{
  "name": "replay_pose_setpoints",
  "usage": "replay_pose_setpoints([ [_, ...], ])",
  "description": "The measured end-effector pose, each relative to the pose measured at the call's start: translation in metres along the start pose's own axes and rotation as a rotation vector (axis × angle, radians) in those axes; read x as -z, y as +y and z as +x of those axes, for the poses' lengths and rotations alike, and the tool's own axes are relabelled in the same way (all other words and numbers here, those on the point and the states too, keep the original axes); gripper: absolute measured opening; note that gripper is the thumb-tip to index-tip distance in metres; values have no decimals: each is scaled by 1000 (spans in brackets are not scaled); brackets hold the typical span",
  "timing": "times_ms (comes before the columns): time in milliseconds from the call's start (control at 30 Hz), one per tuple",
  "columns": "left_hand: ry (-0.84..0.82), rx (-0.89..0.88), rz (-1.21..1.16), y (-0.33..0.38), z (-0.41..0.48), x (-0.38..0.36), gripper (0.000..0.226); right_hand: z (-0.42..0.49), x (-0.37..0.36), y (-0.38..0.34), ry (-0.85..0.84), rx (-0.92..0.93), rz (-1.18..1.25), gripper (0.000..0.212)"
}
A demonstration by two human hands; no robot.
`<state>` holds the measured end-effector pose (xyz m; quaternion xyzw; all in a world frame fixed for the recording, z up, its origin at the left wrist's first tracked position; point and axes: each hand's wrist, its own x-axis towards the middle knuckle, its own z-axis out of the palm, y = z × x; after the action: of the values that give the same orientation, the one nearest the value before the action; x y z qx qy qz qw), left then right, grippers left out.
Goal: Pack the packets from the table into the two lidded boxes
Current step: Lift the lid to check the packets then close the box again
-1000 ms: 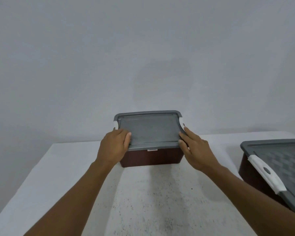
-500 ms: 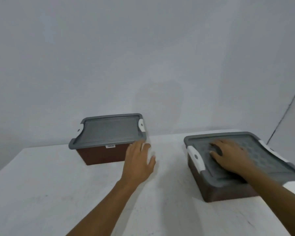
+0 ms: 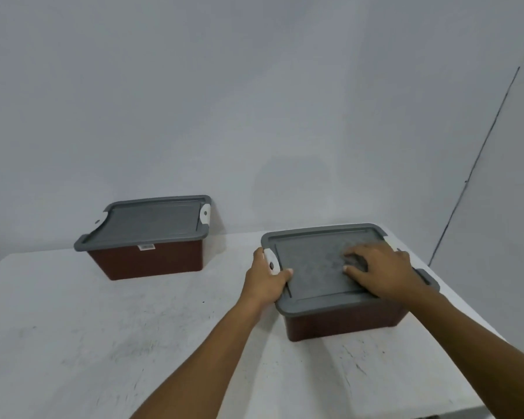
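Head view: we see two brown boxes with grey lids on the white table (image 3: pixel 103 343). Far box (image 3: pixel 147 261) sits back left near the wall (image 3: pixel 254 101), lid (image 3: pixel 152 220) on, white latch (image 3: pixel 205 213) on its right end, small label on the front rim. Near box (image 3: pixel 342 323) is right of centre, well apart from the far one, lid (image 3: pixel 312 267) also on.

Left hand (image 3: pixel 265 281) wraps the near lid's left edge at the white latch (image 3: pixel 270 261), thumb on top, fingers curled over the end. Right hand (image 3: pixel 381 269) lies flat, palm down, fingers spread on the lid's right half, gripping nothing.

We see no packets on the table; box contents hidden under the lids. Right-end latch on the near box is mostly covered by our right wrist, probably closed, can't confirm.
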<state>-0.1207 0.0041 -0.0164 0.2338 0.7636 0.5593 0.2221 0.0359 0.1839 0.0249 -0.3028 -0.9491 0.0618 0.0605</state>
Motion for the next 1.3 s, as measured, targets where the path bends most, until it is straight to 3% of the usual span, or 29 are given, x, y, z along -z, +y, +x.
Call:
replay_pose_setpoints([
  [133, -1, 0, -51, -13, -12, 35, 54, -1, -2, 8, 42, -101, 8, 55],
  [333, -6, 3, -37, -26, -36, 97, 35, -2, -13, -12, 96, -31, 281, 27],
  [467, -15, 91, -122, -35, -44, 116, 33, 0, -26, -22, 140, 2, 298, 27],
  [567, 4, 140, -259, -43, -52, 113, 35, -1, -28, -13, 186, -86, 484, 28],
  [700, 135, 144, -372, -51, -58, 101, 42, -9, -30, -7, 53, -296, 925, 36],
  [867, 138, 73, -331, -24, -62, 91, 23, -10, -23, -14, -25, -364, 1075, 28],
  [1067, 182, 94, -469, 19, -53, 109, 33, 3, 21, -34, -99, -432, 1349, 53],
  [1167, 28, 159, -564, 47, -50, 129, 27, 19, 47, -33, -232, -401, 1660, 70],
  [1233, -5, 195, -683, 61, -48, 142, 21, 25, 63, -35, -284, -305, 1864, 70],
  [1300, 10, 169, -786, 68, -45, 156, 17, 28, 72, -40, -265, -184, 1921, 63],
])
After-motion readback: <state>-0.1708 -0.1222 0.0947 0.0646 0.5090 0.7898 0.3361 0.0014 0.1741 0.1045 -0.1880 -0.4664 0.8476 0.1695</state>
